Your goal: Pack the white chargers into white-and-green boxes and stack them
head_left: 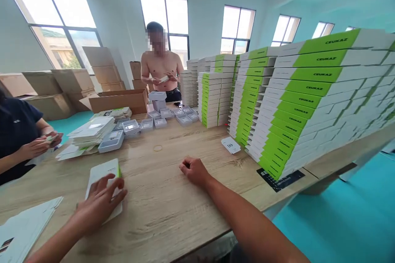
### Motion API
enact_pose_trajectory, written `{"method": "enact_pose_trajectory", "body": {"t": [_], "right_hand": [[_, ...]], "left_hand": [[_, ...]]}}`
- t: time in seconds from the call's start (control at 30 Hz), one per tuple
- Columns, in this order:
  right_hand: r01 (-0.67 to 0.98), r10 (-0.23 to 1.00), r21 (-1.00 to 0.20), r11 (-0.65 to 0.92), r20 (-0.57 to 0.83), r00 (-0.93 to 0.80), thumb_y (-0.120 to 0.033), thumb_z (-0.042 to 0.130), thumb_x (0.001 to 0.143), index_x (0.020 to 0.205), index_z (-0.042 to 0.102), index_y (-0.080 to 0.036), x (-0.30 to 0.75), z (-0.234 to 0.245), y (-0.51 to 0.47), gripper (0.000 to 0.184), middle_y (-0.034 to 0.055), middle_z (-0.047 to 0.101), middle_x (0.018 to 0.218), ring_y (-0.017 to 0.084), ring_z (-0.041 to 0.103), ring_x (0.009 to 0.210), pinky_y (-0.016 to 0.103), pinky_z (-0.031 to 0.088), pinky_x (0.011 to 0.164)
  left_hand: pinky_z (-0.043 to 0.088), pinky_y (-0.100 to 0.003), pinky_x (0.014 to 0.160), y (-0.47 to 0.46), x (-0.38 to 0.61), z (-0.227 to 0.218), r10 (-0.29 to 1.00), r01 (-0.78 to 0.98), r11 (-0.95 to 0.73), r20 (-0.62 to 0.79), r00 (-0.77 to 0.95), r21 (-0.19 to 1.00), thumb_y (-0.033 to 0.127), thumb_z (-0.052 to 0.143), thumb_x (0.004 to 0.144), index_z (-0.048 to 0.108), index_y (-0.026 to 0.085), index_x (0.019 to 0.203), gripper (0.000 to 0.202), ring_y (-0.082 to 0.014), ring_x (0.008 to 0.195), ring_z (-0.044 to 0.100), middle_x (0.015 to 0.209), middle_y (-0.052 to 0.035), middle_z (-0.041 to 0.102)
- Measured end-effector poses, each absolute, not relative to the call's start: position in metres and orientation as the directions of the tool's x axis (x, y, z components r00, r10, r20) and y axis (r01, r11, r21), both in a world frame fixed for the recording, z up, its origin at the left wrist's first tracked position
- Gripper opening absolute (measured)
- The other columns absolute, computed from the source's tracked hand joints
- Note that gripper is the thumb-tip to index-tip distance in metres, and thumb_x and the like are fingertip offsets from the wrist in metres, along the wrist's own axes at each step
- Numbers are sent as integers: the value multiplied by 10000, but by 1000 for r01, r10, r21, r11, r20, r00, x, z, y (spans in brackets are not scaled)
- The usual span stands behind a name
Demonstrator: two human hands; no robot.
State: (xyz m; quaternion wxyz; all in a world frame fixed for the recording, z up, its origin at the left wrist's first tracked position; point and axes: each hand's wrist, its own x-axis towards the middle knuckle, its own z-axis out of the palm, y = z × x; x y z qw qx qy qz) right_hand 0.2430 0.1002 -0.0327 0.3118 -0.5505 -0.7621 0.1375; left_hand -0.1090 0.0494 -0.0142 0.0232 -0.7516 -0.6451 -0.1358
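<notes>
My left hand (100,199) rests over a white box (103,168) with a green side, which lies flat on the table. Its fingers are spread and slightly bent across the top, partly covering the box. Loosely curled, my right hand (194,170) lies on the wooden tabletop (160,201), and no object shows in it. A thin rubber band (157,148) is on the table beyond it. To its right is a small pile of white printed cards (231,145).
Tall stacks of white-and-green boxes (296,102) line the right side. Clear plastic trays (131,126), flat cartons (89,131) and an open cardboard box (120,100) stand at back left. White sheets (27,230) lie near left. One person (162,68) stands opposite, another (18,131) at left.
</notes>
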Motion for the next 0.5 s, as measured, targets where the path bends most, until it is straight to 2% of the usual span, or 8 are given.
{"method": "enact_pose_trajectory", "body": {"t": [0.1,0.17,0.23,0.3,0.37,0.43,0.5], "right_hand": [[865,937,-457,207,347,-41,-231,582,939,946,703,-195,286,-16,105,126,76,728,1021,194,642,971,267,446,851],[914,925,-404,30,359,128,-158,529,938,1070,683,-145,322,-5,108,203,169,673,1194,270,589,1143,358,420,953],[921,899,-363,-138,344,271,-151,542,922,1111,674,-101,353,0,110,236,235,631,1252,340,544,1216,442,400,990],[914,890,-326,-241,300,342,-201,623,898,1071,693,-102,373,0,111,212,234,649,1218,361,546,1212,474,401,1000],[911,900,-298,-286,245,362,-250,693,881,1029,706,-121,382,-2,112,197,190,678,1173,338,562,1200,474,414,1017],[906,907,-289,-309,197,372,-301,696,912,1069,692,-136,384,-5,114,227,135,675,1190,294,586,1185,479,448,1023],[895,907,-306,-325,165,386,-341,657,958,1160,657,-154,385,-6,116,275,100,652,1238,257,618,1148,481,502,994]], "left_hand": [[491,-512,1035,22,-83,-22,912,929,-332,310,271,164,414,552,867,648,290,1154,327,-348,1341,490,1484,-91,489],[507,-500,1040,9,-70,-17,868,883,-436,343,360,175,302,588,819,564,337,1320,503,-344,1402,444,1575,-64,401],[482,-512,1080,5,-63,-7,839,833,-518,302,452,193,185,576,750,474,365,1437,717,-353,1464,377,1650,-40,308],[404,-535,1150,7,-64,3,833,801,-553,183,523,230,121,542,679,396,362,1513,880,-352,1511,303,1683,-25,249],[307,-550,1205,13,-65,12,840,810,-530,19,543,251,134,532,672,344,328,1559,927,-342,1537,250,1688,-34,241],[263,-563,1218,20,-64,18,863,862,-460,-118,491,214,231,558,736,312,269,1584,884,-350,1538,245,1676,-78,268],[298,-585,1188,26,-57,20,907,919,-365,-169,387,146,369,608,754,292,207,1594,912,-391,1509,301,1644,-144,328]]}}
